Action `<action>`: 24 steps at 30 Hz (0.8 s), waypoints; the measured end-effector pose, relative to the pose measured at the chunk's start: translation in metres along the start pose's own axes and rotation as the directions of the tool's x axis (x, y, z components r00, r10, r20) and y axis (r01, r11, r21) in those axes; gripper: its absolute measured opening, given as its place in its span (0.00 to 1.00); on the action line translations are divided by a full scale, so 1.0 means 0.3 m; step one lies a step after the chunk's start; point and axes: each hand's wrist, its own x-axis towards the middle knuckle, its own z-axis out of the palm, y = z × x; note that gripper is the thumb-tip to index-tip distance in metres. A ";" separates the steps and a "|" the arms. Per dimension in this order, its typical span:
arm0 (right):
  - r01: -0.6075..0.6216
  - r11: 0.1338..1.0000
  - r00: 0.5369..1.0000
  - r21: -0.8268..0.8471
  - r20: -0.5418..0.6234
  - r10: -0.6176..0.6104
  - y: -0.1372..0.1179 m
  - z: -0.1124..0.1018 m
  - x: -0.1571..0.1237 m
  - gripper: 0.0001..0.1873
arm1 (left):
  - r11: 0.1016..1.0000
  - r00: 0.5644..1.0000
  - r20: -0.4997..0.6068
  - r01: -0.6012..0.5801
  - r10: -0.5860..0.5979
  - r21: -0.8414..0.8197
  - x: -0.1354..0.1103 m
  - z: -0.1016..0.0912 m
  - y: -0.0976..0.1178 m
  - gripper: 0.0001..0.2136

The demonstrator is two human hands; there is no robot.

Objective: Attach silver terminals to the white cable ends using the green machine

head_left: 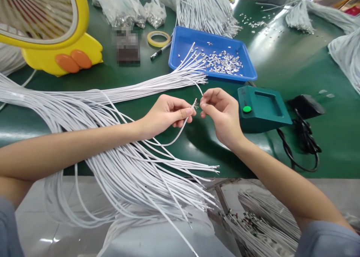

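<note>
The left hand has a white wire pinched near its frayed end, and the right hand has thumb and finger bunched just beside it, can't tell if they're holding anything. Looks like working that wire end is the step, so next calls for a steady pinch. More wires sprawl leftward, blue tray of metal bits sits beyond.

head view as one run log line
left hand: pinching white wire, bare strands showing | right hand: appears to pinch second wire | blue tray: small metal pieces | green box: beside right hand
</note>
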 end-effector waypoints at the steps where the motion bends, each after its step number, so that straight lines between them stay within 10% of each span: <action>1: 0.000 1.000 1.000 0.017 -0.002 0.000 0.002 -0.002 0.001 0.09 | 1.000 1.000 0.008 0.007 -0.007 -0.013 -0.001 0.000 -0.001 0.09; 24: 0.107 0.993 0.990 -0.054 0.097 -0.102 -0.015 -0.003 -0.025 0.18 | 0.998 0.996 -0.080 0.035 -0.030 0.061 0.000 0.013 0.013 0.15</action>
